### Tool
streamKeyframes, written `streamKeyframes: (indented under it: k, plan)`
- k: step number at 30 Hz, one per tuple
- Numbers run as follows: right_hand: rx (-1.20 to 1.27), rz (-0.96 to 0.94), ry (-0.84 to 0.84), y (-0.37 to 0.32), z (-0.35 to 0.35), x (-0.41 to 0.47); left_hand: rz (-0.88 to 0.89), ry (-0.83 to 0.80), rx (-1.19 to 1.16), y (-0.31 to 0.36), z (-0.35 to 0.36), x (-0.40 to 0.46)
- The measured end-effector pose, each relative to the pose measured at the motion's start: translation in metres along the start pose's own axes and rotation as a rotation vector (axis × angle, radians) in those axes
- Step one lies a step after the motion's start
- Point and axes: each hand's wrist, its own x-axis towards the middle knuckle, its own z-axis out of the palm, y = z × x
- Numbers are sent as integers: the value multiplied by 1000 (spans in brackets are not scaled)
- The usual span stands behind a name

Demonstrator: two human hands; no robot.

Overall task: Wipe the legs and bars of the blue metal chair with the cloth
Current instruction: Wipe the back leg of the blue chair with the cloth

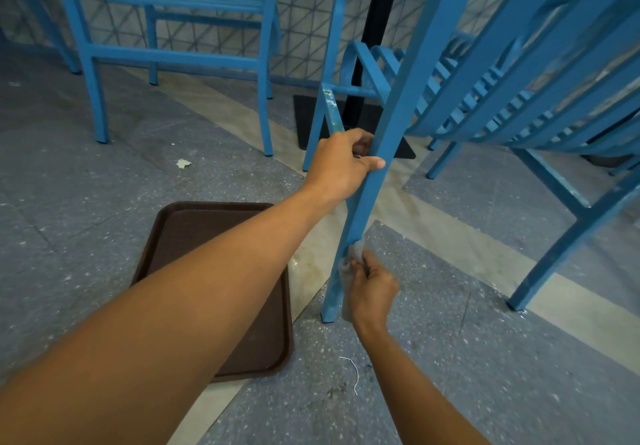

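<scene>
**Chair leg braced and wiped near its foot**

Head view. Nearest the lens: left forearm, crossing from lower left, ending in left hand [341,164] wrapped around front leg [372,181] of blue metal chair [519,73] at about mid-height, thumb laid across the near face. Grip judged a brace, keeping the tilted frame from shifting under rubbing pressure. Right hand [372,292] lower down, fingers pinched shut on small grey cloth [353,257], pressed against the right side of the same leg just above its foot. Cloth bunched rather than spread, likely to concentrate pressure on the narrow square tube. Leg foot resting on speckled grey floor [485,358] at the edge of a pale stripe.

Brown tray [242,306] flat on the floor just left of the leg, partly hidden by the forearm; purpose not evident. Scrap of paper [183,163] and a thin white strand [354,373] loose on the floor. Second blue chair [173,11] standing well apart at upper left. Black table post [374,28] on a dark base plate behind the worked chair.

Worn, paint-chipped patch noted on another leg [330,108] beyond the left hand. Remaining legs and cross bars apparently not yet attended; progress judged early to middle.
</scene>
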Motion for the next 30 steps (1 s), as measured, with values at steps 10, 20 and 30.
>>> streamKeyframes:
  k: [10,20,30]
  plan:
    - [49,0,3,5,-29,-1,9,-18,39,2,-2,-1]
    - [389,-77,-16,-31,-6,5,31,6,75,1,-1,0]
    - [486,178,-164,-23,0,-5,40,6,100,-1,0,2]
